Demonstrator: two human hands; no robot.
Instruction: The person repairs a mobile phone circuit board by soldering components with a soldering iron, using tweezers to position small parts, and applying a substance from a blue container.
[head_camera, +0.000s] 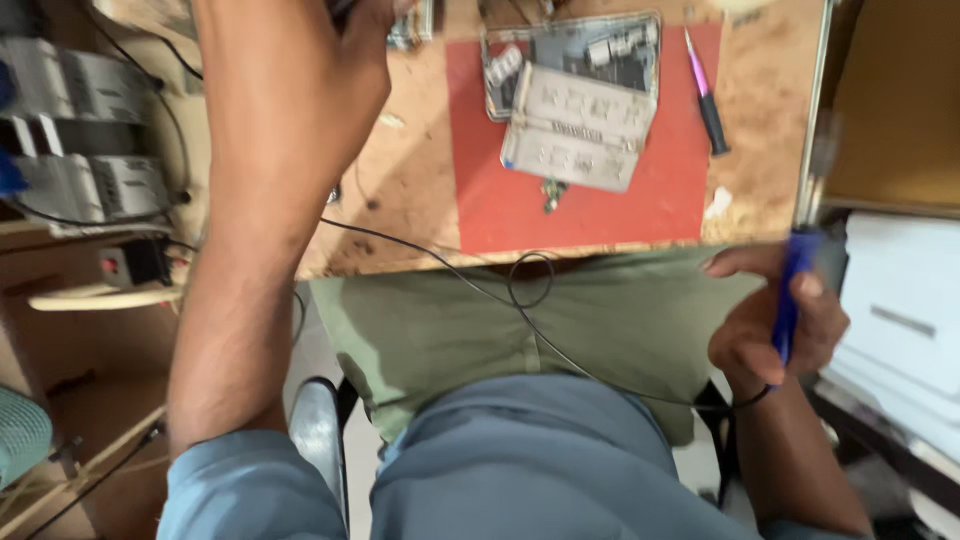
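Note:
My right hand (770, 320) hangs beside the bench's right edge, closed around the blue handle of a soldering iron (795, 285) whose blurred metal tip points upward. Its thin black cord (540, 335) loops across my lap. My left forearm reaches up over the wooden bench, and my left hand (350, 15) is cut off at the top edge, so what it touches is hidden. On the red mat (500, 200) lies an opened grey electronic device (575, 95), its case halves apart and circuit parts showing.
A pink and black screwdriver (707, 90) lies on the mat's right edge. Grey boxes with cables (85, 150) stack on shelves at left. A white box (900, 300) sits at right. The worn wooden bench (760, 90) ends just above my lap.

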